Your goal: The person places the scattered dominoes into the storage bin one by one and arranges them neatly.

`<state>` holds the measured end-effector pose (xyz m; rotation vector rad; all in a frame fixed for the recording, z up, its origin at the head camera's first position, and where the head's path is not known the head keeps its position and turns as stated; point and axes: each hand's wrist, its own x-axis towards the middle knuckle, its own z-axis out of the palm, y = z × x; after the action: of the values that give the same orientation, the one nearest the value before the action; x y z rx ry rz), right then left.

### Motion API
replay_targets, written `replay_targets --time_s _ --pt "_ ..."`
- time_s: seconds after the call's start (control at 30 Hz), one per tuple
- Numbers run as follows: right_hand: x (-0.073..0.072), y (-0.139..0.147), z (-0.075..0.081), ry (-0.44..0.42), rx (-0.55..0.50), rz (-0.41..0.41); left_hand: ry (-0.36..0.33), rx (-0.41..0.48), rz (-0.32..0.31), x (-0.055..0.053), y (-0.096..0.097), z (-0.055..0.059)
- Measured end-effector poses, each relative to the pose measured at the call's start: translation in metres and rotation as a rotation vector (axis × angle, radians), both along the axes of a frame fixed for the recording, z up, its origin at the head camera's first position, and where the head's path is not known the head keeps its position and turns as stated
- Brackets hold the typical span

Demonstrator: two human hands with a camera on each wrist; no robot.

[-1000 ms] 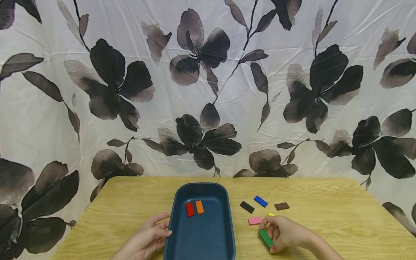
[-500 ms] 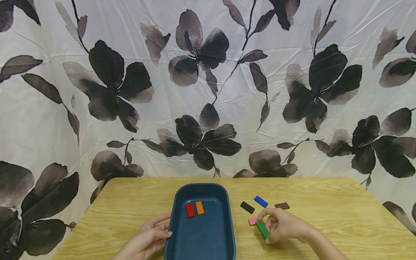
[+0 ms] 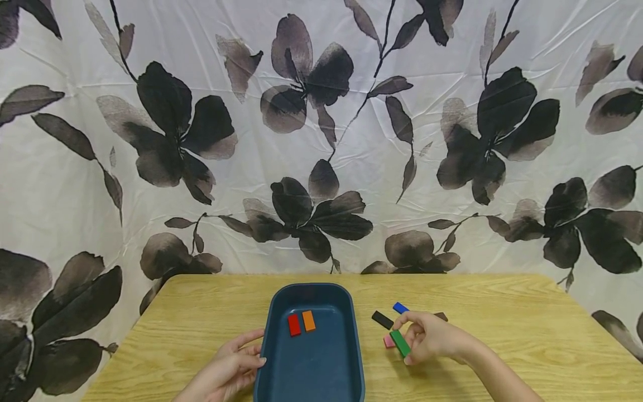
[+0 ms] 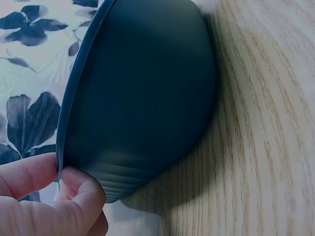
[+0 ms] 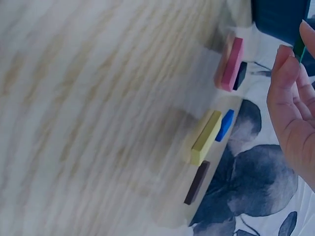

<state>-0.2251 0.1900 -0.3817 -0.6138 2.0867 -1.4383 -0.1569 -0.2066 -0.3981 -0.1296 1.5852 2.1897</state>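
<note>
In the head view my right hand (image 3: 433,338) pinches a green block (image 3: 399,343) above the table, its fingertips at the block's two ends. Only a sliver of that block shows in the right wrist view. My left hand (image 3: 228,365) grips the left rim of a dark blue tray (image 3: 311,371); in the left wrist view, thumb and finger pinch the rim from both sides. Inside the tray lie a red block (image 3: 294,325) and an orange block (image 3: 308,321), side by side near the far end. A pink block (image 3: 388,341) is partly hidden behind the green one.
Right of the tray lie a black block (image 3: 383,320), a blue block (image 3: 400,307) and a mostly covered brown block (image 3: 441,316). A yellow block (image 5: 205,138) shows in the right wrist view. A floral cloth (image 3: 321,139) hangs behind the wooden table (image 3: 216,301).
My right hand has carried the green block up and slightly left, away from the table's near side, and now covers part of the blue and brown blocks. The left hand and tray stay put.
</note>
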Motion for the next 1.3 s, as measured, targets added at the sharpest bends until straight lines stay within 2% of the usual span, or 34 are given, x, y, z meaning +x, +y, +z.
replay_targets --time_s 0.4,0.57,0.73,0.9,1.13,1.3 --pt "-0.009 -0.011 0.012 0.024 0.018 0.012 -0.009 -0.002 0.013 0.000 0.002 0.002" --pt "-0.014 -0.016 0.016 0.026 0.004 0.024 0.008 -0.020 0.009 0.000 0.002 0.001" --pt "-0.018 -0.021 0.021 0.058 0.006 0.028 0.009 -0.018 0.013 0.001 0.002 0.002" --pt "-0.022 -0.029 0.025 0.049 0.000 0.030 0.008 -0.019 0.015 0.001 0.002 0.001" --pt "-0.027 -0.040 0.033 0.089 0.026 0.030 0.000 -0.029 0.027 0.000 0.003 0.001" --pt "-0.029 -0.049 0.038 0.085 0.000 0.038 0.002 -0.023 0.029 0.000 0.002 0.001"
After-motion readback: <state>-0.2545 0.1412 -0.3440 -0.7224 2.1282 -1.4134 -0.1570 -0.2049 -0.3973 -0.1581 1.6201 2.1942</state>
